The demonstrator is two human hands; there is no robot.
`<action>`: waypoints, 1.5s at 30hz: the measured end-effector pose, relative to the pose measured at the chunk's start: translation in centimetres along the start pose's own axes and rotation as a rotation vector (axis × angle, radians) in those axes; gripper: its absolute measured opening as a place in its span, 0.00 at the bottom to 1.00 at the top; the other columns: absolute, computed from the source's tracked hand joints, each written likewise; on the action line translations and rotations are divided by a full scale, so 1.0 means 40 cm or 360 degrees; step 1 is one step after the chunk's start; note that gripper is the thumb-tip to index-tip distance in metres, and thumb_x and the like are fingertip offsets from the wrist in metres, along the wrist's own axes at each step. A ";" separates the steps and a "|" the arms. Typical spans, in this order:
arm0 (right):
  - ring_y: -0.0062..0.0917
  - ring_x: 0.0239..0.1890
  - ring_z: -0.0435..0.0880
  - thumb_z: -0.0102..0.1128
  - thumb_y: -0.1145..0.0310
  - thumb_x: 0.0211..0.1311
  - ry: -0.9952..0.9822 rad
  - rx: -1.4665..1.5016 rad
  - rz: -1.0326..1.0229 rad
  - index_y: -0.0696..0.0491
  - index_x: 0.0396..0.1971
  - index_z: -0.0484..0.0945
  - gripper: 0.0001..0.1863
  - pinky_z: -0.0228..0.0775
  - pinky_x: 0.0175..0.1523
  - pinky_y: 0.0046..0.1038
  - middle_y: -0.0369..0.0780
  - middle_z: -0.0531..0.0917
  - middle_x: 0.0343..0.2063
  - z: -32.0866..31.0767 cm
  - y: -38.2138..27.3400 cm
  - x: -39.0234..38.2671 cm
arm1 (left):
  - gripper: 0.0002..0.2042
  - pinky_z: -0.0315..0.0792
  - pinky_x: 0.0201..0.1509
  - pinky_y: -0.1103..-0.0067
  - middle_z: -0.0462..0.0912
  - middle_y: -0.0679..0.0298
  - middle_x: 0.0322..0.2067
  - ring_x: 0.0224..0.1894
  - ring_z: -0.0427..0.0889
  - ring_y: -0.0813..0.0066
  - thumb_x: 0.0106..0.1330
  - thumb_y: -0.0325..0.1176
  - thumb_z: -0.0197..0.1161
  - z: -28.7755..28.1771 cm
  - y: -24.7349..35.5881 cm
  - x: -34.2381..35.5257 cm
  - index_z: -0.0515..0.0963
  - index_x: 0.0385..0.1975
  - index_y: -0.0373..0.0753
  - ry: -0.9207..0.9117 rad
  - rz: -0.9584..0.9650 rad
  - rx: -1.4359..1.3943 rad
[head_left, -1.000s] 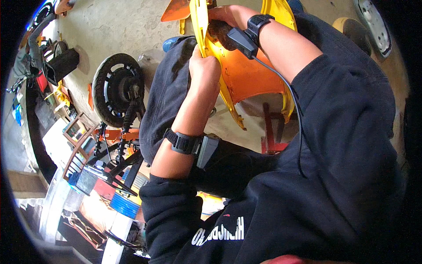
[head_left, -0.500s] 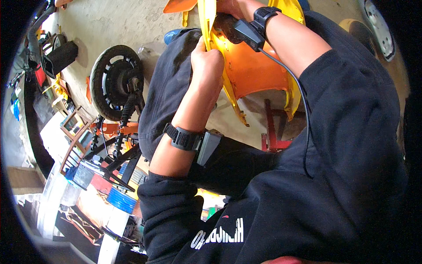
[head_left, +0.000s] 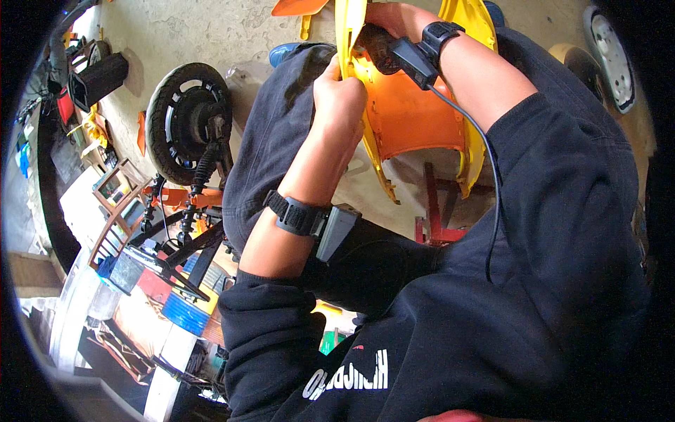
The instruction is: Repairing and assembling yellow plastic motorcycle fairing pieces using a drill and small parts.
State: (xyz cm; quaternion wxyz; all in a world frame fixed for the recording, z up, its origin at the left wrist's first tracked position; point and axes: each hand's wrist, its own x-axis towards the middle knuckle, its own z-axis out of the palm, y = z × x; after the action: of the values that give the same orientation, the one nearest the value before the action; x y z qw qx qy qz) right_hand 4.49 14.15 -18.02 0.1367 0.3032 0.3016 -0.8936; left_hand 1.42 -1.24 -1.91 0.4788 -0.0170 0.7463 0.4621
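Note:
A curved plastic body panel, orange in the middle with yellow side edges, sits between my knees. My left hand is closed on its left yellow edge, thumb pointing up along the strip. At the top, my right hand reaches over the panel's inner side near the same yellow strip. Its fingers are hidden behind the strip and by the picture's upper edge, so I cannot tell what they hold. A dark patch lies below that hand. Both wrists wear black straps with small boxes.
To the left stands a wheel with a shock absorber on a black frame. A red metal stand is under the panel. An orange piece lies on the floor ahead. Chairs and a blue drum-like object are farther left.
Both hands and the panel have shifted slightly to the right in the picture. My left hand keeps its grip on the yellow edge.

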 end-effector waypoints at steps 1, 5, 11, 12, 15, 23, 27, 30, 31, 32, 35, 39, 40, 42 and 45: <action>0.26 0.13 0.76 0.65 0.56 0.55 -0.0010 0.0016 0.0007 0.51 0.26 0.82 0.13 0.68 0.19 0.27 0.36 0.81 0.17 -0.004 0.002 -0.003 | 0.26 0.74 0.43 0.81 0.84 0.61 0.40 0.39 0.81 0.74 0.58 0.10 0.45 0.003 0.001 -0.002 0.76 0.55 0.33 -0.0023 -0.0016 0.0032; 0.26 0.13 0.76 0.64 0.55 0.56 -0.0128 -0.0058 -0.0096 0.51 0.27 0.82 0.13 0.69 0.19 0.27 0.36 0.81 0.18 0.075 0.008 -0.038 | 0.27 0.71 0.39 0.79 0.83 0.60 0.39 0.36 0.80 0.70 0.51 0.16 0.48 -0.033 0.015 -0.023 0.77 0.54 0.31 0.0081 -0.0008 0.0085; 0.25 0.23 0.83 0.61 0.57 0.64 0.0174 0.0069 -0.0078 0.54 0.37 0.83 0.14 0.77 0.29 0.27 0.39 0.86 0.29 -0.027 0.044 0.012 | 0.26 0.73 0.45 0.80 0.84 0.60 0.40 0.41 0.81 0.73 0.57 0.13 0.45 0.012 -0.009 0.006 0.76 0.56 0.36 0.0043 0.0033 0.0307; 0.25 0.23 0.83 0.60 0.57 0.64 0.0212 0.0245 0.0021 0.53 0.37 0.83 0.14 0.76 0.29 0.27 0.39 0.86 0.29 -0.010 0.045 0.011 | 0.26 0.73 0.46 0.80 0.84 0.60 0.40 0.41 0.81 0.73 0.57 0.13 0.45 0.008 -0.010 0.007 0.76 0.56 0.35 0.0089 0.0052 0.0342; 0.24 0.24 0.82 0.58 0.56 0.64 0.0163 0.0120 -0.0041 0.53 0.37 0.81 0.15 0.75 0.30 0.25 0.39 0.85 0.30 0.070 0.023 -0.050 | 0.24 0.73 0.47 0.79 0.84 0.59 0.41 0.42 0.82 0.70 0.58 0.13 0.46 -0.030 -0.015 0.001 0.77 0.53 0.35 0.0200 0.0078 0.0287; 0.25 0.24 0.80 0.60 0.53 0.57 0.0401 -0.0124 -0.0286 0.52 0.37 0.79 0.17 0.73 0.32 0.27 0.39 0.80 0.26 0.113 -0.096 -0.244 | 0.18 0.75 0.46 0.74 0.84 0.59 0.40 0.41 0.83 0.68 0.62 0.18 0.46 0.001 0.009 -0.018 0.77 0.49 0.35 0.0215 0.0094 0.0382; 0.30 0.21 0.81 0.59 0.63 0.52 0.0381 -0.0237 -0.0214 0.57 0.34 0.74 0.14 0.76 0.26 0.32 0.44 0.81 0.24 0.168 -0.182 -0.326 | 0.18 0.75 0.45 0.75 0.84 0.59 0.39 0.41 0.83 0.68 0.62 0.19 0.46 0.016 0.005 -0.017 0.78 0.48 0.36 0.0201 0.0122 0.0414; 0.27 0.21 0.81 0.59 0.65 0.53 0.0322 -0.0321 -0.0302 0.57 0.34 0.73 0.12 0.78 0.27 0.31 0.43 0.81 0.24 0.277 -0.242 -0.439 | 0.17 0.75 0.43 0.74 0.84 0.58 0.39 0.39 0.83 0.67 0.63 0.20 0.47 -0.032 -0.047 0.036 0.78 0.48 0.36 0.0153 0.0177 0.0254; 0.27 0.21 0.81 0.59 0.65 0.53 0.0341 -0.0331 -0.0321 0.57 0.34 0.73 0.12 0.78 0.27 0.31 0.43 0.81 0.24 0.291 -0.260 -0.489 | 0.16 0.76 0.42 0.74 0.84 0.59 0.39 0.38 0.83 0.67 0.63 0.21 0.47 -0.025 -0.039 0.029 0.78 0.48 0.36 0.0118 0.0151 0.0300; 0.27 0.21 0.81 0.59 0.66 0.53 0.0418 -0.0353 -0.0224 0.57 0.34 0.73 0.12 0.79 0.28 0.31 0.42 0.80 0.23 0.306 -0.278 -0.535 | 0.16 0.76 0.40 0.74 0.84 0.59 0.39 0.37 0.83 0.67 0.63 0.22 0.48 -0.020 -0.033 0.023 0.79 0.48 0.35 0.0086 0.0123 0.0348; 0.27 0.21 0.81 0.59 0.67 0.54 0.0498 -0.0274 -0.0180 0.58 0.34 0.74 0.12 0.79 0.30 0.30 0.41 0.79 0.23 0.366 -0.299 -0.639 | 0.16 0.76 0.39 0.72 0.84 0.59 0.38 0.36 0.84 0.66 0.64 0.22 0.47 -0.056 -0.035 0.028 0.78 0.49 0.35 0.0008 0.0123 0.0247; 0.27 0.22 0.81 0.59 0.66 0.54 0.0644 -0.0100 -0.0327 0.59 0.36 0.74 0.13 0.79 0.30 0.30 0.42 0.80 0.23 0.329 -0.294 -0.715 | 0.15 0.76 0.39 0.73 0.85 0.59 0.38 0.36 0.84 0.66 0.64 0.23 0.48 -0.002 0.011 -0.040 0.78 0.48 0.33 -0.0104 0.0077 0.0125; 0.27 0.22 0.81 0.59 0.66 0.54 0.0627 -0.0089 -0.0318 0.59 0.36 0.74 0.13 0.79 0.30 0.30 0.42 0.80 0.23 0.325 -0.292 -0.719 | 0.15 0.76 0.40 0.73 0.85 0.59 0.38 0.36 0.84 0.66 0.64 0.22 0.48 -0.006 0.016 -0.052 0.78 0.48 0.32 -0.0098 0.0049 0.0060; 0.26 0.22 0.81 0.60 0.66 0.54 0.0622 -0.0131 -0.0475 0.60 0.34 0.74 0.13 0.79 0.30 0.30 0.42 0.80 0.23 0.311 -0.312 -0.749 | 0.15 0.76 0.40 0.73 0.85 0.59 0.38 0.36 0.84 0.66 0.64 0.22 0.49 0.002 0.021 -0.050 0.78 0.47 0.32 -0.0087 0.0029 0.0065; 0.26 0.22 0.81 0.59 0.65 0.55 0.0386 -0.0102 -0.0511 0.58 0.35 0.73 0.13 0.78 0.28 0.31 0.42 0.80 0.24 0.331 -0.336 -0.696 | 0.15 0.76 0.41 0.73 0.85 0.59 0.39 0.37 0.84 0.66 0.64 0.22 0.49 -0.101 0.016 -0.018 0.78 0.47 0.32 0.0141 0.0037 0.0217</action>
State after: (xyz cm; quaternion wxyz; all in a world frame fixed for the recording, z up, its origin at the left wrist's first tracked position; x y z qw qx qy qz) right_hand 14.35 18.12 13.89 -0.0351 0.3520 0.3887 -0.8507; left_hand -1.33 -4.02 -0.48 0.4400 0.0039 0.7966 0.4146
